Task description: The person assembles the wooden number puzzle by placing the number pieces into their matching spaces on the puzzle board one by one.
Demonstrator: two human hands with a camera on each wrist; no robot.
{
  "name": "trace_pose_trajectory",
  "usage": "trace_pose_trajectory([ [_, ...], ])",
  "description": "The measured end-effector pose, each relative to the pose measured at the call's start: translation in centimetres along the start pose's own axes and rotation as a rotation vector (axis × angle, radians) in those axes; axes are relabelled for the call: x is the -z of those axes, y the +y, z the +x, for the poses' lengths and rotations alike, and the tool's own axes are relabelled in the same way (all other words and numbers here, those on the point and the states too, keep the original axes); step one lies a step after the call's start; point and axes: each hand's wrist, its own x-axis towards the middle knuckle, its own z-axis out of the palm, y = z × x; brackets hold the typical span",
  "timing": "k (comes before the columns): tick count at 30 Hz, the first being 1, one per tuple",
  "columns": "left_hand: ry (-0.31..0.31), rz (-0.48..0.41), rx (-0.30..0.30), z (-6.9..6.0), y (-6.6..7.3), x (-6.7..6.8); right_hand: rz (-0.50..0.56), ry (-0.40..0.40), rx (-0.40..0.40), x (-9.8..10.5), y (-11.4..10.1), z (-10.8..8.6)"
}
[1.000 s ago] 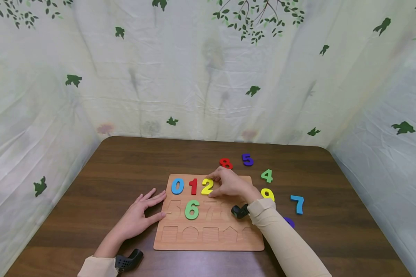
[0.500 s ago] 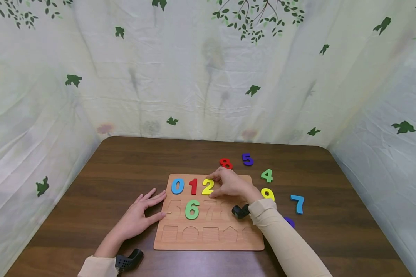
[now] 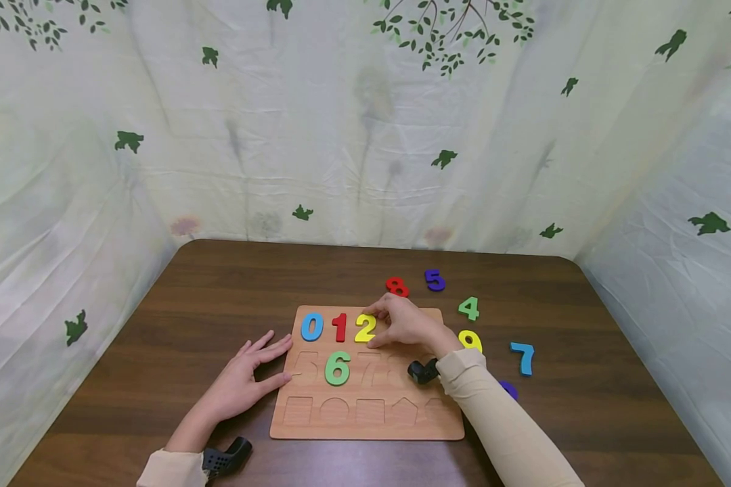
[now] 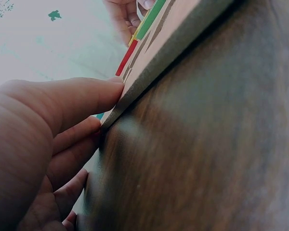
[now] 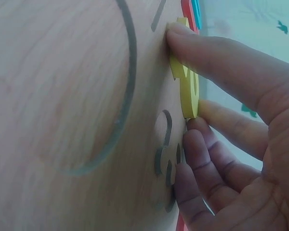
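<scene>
A yellow 2 (image 3: 365, 329) stands in the top row of the wooden number board (image 3: 365, 433), and the right hand (image 3: 411, 327) pinches it between thumb and fingertips. In the right wrist view the yellow 2 (image 5: 189, 91) sits between the thumb and index finger of the right hand (image 5: 241, 125). The left hand (image 3: 244, 379) rests with spread, fairly straight fingers at the board's left edge, thumb on the rim. The left wrist view shows the left hand (image 4: 62, 130) touching that edge. A blue 0 (image 3: 312, 327), red 1 (image 3: 339, 327) and green 6 (image 3: 338, 368) are on the board.
Beyond the board lie a red 8 (image 3: 397, 287) and purple 5 (image 3: 435, 280). To the right are a green 4 (image 3: 469, 308), yellow 9 (image 3: 470, 340), blue 7 (image 3: 523, 359) and a purple piece (image 3: 509, 389) partly behind the right sleeve. A printed curtain (image 3: 341, 135) hangs behind the table.
The yellow 2 and the right hand's fingertips have shifted very slightly right and up since the oldest frame. The left hand has stayed in place.
</scene>
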Motion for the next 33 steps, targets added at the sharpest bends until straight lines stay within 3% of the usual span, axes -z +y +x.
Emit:
trace_pose_trajectory([
  [15,-0.005,-0.012,0.006,0.0,0.2,0.0,-0.001,0.004,-0.011,1.0,0.4,-0.6],
  [33,-0.004,-0.008,-0.004,0.1,0.1,0.2,-0.139,0.064,-0.04,4.9,2.5,-4.2],
])
